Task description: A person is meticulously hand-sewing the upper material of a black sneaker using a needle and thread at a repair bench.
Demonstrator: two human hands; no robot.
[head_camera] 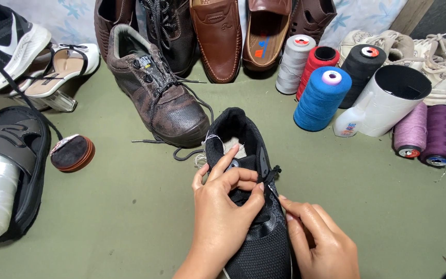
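A black mesh sneaker (256, 243) lies on the green mat, its opening toward the far side. My left hand (223, 206) rests on its tongue and laces, fingers curled and pinching the shoe's upper near the eyelets. My right hand (318, 240) is beside the shoe's right side, fingertips touching the lace area. A thin white thread (210, 138) runs from the shoe's collar. Whether a needle is held I cannot tell.
A brown lace-up boot (163, 98) stands just beyond the sneaker. Brown loafers (217, 36) line the back. Thread cones, blue (321, 98), red, black, white and purple (429, 134), stand at right with a white cup (391, 103). A black sandal (11, 155) lies left.
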